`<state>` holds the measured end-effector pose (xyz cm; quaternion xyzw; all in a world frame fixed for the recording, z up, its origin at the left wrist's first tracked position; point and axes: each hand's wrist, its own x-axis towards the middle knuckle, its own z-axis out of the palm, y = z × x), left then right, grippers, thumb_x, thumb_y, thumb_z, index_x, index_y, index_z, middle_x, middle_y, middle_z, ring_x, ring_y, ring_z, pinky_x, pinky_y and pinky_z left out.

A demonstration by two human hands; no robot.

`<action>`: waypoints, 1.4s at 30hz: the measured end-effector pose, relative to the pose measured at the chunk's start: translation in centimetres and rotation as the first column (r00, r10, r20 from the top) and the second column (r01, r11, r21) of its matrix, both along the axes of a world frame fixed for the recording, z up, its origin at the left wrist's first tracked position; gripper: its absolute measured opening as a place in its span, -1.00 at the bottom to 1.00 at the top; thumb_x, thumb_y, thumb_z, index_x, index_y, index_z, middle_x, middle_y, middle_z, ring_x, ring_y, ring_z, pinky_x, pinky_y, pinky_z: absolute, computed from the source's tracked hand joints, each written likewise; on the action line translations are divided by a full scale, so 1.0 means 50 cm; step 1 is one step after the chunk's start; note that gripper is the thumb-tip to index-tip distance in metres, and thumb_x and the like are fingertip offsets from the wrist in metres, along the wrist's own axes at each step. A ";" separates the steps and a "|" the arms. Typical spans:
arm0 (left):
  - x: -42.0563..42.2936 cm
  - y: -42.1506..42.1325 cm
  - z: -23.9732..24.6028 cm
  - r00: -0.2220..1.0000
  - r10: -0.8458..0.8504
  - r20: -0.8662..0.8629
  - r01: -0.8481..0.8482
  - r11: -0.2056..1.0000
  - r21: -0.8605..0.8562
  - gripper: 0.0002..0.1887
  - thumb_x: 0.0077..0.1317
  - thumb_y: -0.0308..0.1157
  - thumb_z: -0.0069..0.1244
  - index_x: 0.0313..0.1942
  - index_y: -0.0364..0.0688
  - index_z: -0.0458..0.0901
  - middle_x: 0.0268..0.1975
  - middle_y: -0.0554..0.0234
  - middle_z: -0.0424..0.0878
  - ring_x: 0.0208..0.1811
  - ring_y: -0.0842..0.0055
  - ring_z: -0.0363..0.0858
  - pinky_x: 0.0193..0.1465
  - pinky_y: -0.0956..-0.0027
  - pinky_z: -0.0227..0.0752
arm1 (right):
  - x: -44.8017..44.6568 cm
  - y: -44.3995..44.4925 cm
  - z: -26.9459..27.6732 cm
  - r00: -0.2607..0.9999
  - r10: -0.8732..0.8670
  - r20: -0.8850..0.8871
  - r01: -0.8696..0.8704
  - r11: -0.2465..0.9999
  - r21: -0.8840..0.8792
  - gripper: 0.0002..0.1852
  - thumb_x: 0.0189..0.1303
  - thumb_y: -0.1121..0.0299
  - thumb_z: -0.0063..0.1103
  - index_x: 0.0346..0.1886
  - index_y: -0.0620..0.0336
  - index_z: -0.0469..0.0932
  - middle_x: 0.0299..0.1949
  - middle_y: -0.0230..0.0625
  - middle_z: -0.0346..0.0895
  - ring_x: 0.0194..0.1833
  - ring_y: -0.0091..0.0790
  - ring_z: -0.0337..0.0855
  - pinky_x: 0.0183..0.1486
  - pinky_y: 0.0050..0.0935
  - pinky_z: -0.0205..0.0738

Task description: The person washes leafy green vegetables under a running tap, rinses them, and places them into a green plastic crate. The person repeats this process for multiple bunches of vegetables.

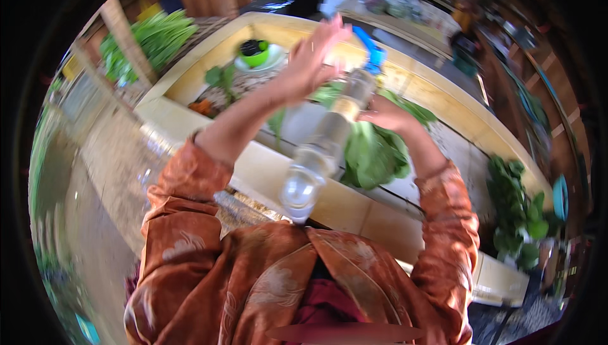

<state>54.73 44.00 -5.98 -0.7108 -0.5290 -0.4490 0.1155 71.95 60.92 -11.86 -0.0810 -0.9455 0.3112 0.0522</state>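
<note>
My left hand (316,60) is raised over the basin, blurred, its fingers apart and nothing seen in it. Slanting between my hands is a tube of clear plastic bottles (323,133) with a tan band, its top end beside a blue tap (375,55). My right hand (387,113) is at the tube's right side, its fingertips partly hidden behind it. Just below that hand spread broad green leaves (377,155) of a leafy vegetable. Whether the right hand grips the leaves or the tube cannot be told.
The tiled basin (332,188) has a raised rim. A bright green cup (255,55) with dark contents stands on a pale dish at its far left. More greens (515,207) lie at right; a large bunch (147,43) lies beyond the left rim. Filled plastic bags (389,1) stand behind.
</note>
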 end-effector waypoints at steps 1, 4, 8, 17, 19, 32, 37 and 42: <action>0.009 -0.089 -0.055 0.989 0.132 -0.064 -0.141 0.974 -0.175 -0.38 0.28 0.03 -0.14 0.31 0.06 0.16 0.42 0.23 -0.04 0.45 0.20 -0.17 0.34 -0.16 -0.29 | 0.014 0.007 -0.002 0.990 0.097 -0.103 -0.116 0.973 -0.198 -0.34 -0.02 0.02 0.25 -0.01 0.40 0.37 -0.15 0.01 0.51 -0.13 -0.18 0.51 -0.03 -0.24 0.36; 0.006 -0.297 -0.170 0.805 -0.142 -0.576 -0.355 0.662 -0.660 -0.38 0.25 -0.02 -0.15 0.32 0.10 0.16 0.42 0.39 0.01 0.48 0.30 -0.24 0.39 -0.15 -0.41 | 0.018 0.012 -0.024 0.989 -0.079 -0.128 0.038 0.954 -0.298 -0.42 0.01 0.25 0.31 0.04 0.37 0.33 -0.14 -0.14 0.46 -0.12 -0.33 0.47 -0.03 -0.37 0.35; -0.127 -0.401 -0.259 0.882 -0.011 -0.471 -0.346 0.664 -0.663 -0.45 0.37 0.13 -0.47 0.33 0.25 0.12 0.42 0.47 0.01 0.46 0.33 -0.14 0.43 0.00 -0.36 | 0.007 0.008 -0.042 0.993 -0.018 -0.118 -0.026 0.932 -0.361 -0.34 -0.01 0.25 0.35 0.14 0.29 0.29 0.00 -0.25 0.39 0.05 -0.36 0.39 0.10 -0.37 0.28; -0.682 -0.548 -0.247 0.319 0.815 -0.483 -0.734 -0.109 -0.670 -0.29 0.26 0.31 -0.45 0.36 0.23 0.03 0.46 0.41 -0.17 0.46 0.13 -0.28 0.34 -0.28 -0.36 | -0.051 -0.050 -0.042 0.993 -0.116 0.037 0.122 0.932 -0.342 -0.24 -0.13 0.33 0.40 0.20 0.13 0.24 0.01 -0.32 0.35 0.00 -0.39 0.39 0.09 -0.41 0.28; -0.728 -0.533 -0.263 0.285 0.851 -0.442 -0.746 -0.093 -0.660 -0.22 0.22 0.36 -0.44 0.35 0.14 0.05 0.45 0.33 -0.13 0.46 0.07 -0.27 0.34 -0.29 -0.35 | -0.051 -0.050 -0.034 0.993 -0.113 0.035 0.117 0.970 -0.215 -0.22 -0.15 0.38 0.38 0.22 0.19 0.23 0.02 -0.33 0.33 -0.04 -0.44 0.38 0.00 -0.45 0.33; -0.169 -0.013 -0.239 0.828 -0.095 0.552 0.474 0.644 -0.601 0.03 0.01 0.07 0.20 0.38 0.00 -0.08 0.39 -0.13 -0.06 0.40 0.05 -0.02 0.35 0.09 0.00 | -0.017 -0.032 -0.021 0.994 -0.100 0.043 0.106 0.785 -0.611 -0.33 0.01 0.43 0.19 0.26 0.22 0.20 0.11 -0.16 0.33 -0.06 -0.21 0.50 -0.19 -0.32 0.57; 0.051 0.090 -0.223 0.555 -0.070 0.829 0.698 0.582 -0.418 0.20 -0.05 -0.23 0.32 0.37 -0.18 -0.37 0.35 -0.12 0.02 0.35 0.17 0.10 0.33 0.15 0.05 | -0.012 -0.055 -0.068 0.961 -0.204 -0.186 0.094 0.875 -0.475 -0.36 0.06 0.42 0.16 0.25 0.23 0.21 0.11 -0.15 0.34 -0.05 -0.21 0.50 -0.14 -0.31 0.54; 0.102 0.116 -0.255 0.626 -0.069 0.777 0.555 0.739 -0.382 0.06 -0.15 -0.24 0.31 0.26 -0.31 -0.09 0.13 -0.19 0.33 0.17 0.13 0.35 0.15 0.19 0.28 | -0.005 -0.083 -0.096 0.913 -0.276 -0.300 0.123 0.889 -0.442 -0.40 0.10 0.40 0.12 0.25 0.24 0.22 0.11 -0.15 0.35 -0.03 -0.20 0.49 -0.10 -0.29 0.51</action>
